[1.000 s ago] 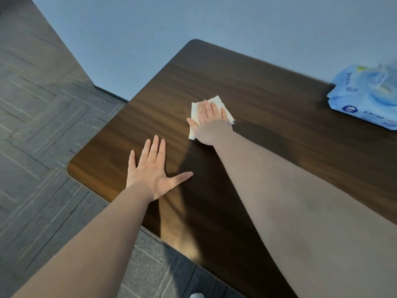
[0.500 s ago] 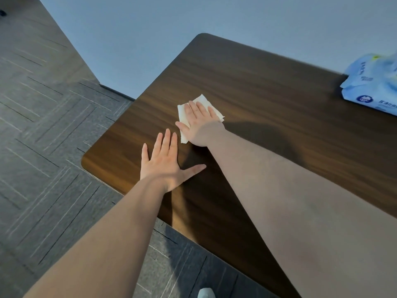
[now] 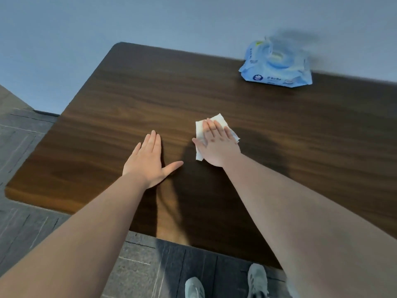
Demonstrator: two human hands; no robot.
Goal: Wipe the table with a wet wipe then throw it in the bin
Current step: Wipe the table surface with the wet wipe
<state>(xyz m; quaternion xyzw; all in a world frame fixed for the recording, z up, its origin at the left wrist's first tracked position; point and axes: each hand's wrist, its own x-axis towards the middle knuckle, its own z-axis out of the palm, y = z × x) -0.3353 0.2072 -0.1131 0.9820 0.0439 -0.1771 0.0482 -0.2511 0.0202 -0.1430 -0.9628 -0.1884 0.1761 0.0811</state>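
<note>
On the dark brown wooden table (image 3: 279, 130), the left hand (image 3: 148, 161) lay flat with fingers spread. To its right, the right hand (image 3: 217, 145) pressed open-palmed on the white folded wet wipe (image 3: 217, 121). A light-blue wipes pack (image 3: 277, 65) sat far right.

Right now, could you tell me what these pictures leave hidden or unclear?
Head view only:
- Bin: not in the frame at all.
- Wet wipe: mostly covered by the flat right hand, so its full shape and any dirt are hidden.
- Wipes pack: motion blur makes the print unreadable.
- Table: right side cut off by the frame edge; the near part is under both forearms.
- Left hand: palm down, underside hidden.
</note>
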